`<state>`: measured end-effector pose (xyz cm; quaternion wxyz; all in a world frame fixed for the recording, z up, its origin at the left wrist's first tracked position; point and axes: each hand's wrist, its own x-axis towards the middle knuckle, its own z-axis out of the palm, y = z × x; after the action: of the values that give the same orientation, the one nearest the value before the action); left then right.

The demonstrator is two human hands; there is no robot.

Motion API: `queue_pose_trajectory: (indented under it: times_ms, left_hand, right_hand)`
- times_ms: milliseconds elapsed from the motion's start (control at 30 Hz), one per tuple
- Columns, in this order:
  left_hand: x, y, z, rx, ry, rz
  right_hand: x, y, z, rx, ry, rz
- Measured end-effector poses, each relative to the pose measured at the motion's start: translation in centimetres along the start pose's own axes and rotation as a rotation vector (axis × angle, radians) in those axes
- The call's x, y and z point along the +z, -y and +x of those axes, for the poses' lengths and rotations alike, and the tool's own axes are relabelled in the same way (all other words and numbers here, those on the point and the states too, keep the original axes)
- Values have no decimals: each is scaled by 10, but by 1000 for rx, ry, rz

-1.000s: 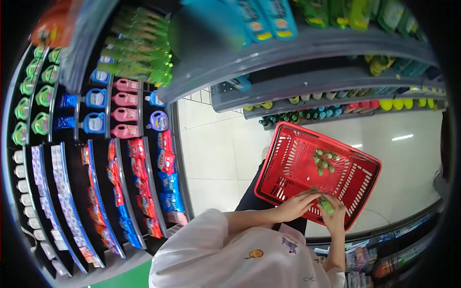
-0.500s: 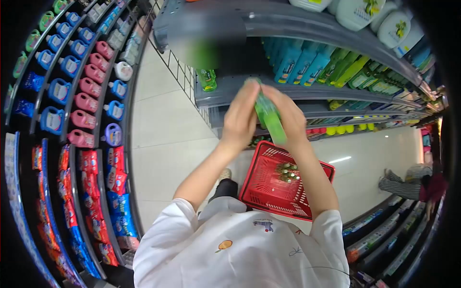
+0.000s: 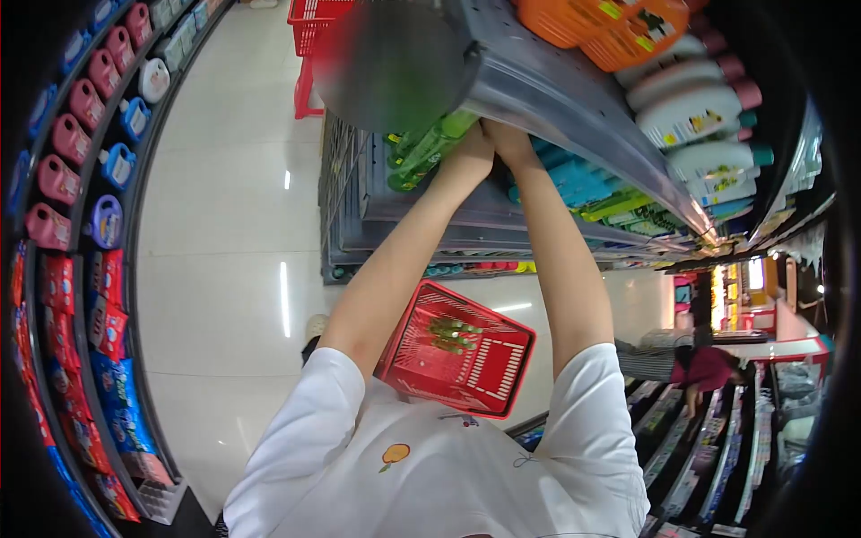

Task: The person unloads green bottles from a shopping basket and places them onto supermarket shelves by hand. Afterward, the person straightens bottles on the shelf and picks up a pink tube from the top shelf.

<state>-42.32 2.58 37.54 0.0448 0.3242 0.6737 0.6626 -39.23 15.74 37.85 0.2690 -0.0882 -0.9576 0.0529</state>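
Both arms reach into a shelf bay under the grey upper shelf (image 3: 538,90). My left hand (image 3: 471,154) is beside green bottles (image 3: 430,151) at the shelf's left end, close to or touching the nearest one. Close against it, my right hand (image 3: 508,141) lies just left of a group of blue bottles (image 3: 574,175). The shelf edge and the backs of my hands hide the fingers, so whether they hold anything cannot be made out.
Below my arms stands a red shopping basket (image 3: 498,363) with green bottles (image 3: 453,334) inside. White bottles (image 3: 691,117) and orange containers (image 3: 610,27) fill the upper shelf. Detergent shelves (image 3: 85,103) line the left. A person in a dark red top (image 3: 704,369) bends at the far right.
Both hands have moved from in front of the shelf, where they were around a green bottle, into the bay. My view has shifted; the basket appears further left.
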Motion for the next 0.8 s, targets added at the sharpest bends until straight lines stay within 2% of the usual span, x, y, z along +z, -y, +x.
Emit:
queue_pose_trajectory:
  times_ms: [67,267,800]
  left_hand:
    - [20,20,14,54,-94,-58]
    - [29,12,24,-45,-219,-82]
    - [33,2,16,-99,-335,-49]
  right_hand:
    - [11,-19,13,26,-43,-56]
    - [9,-29,49,234,38,197]
    - [20,-38,31,328,86,407]
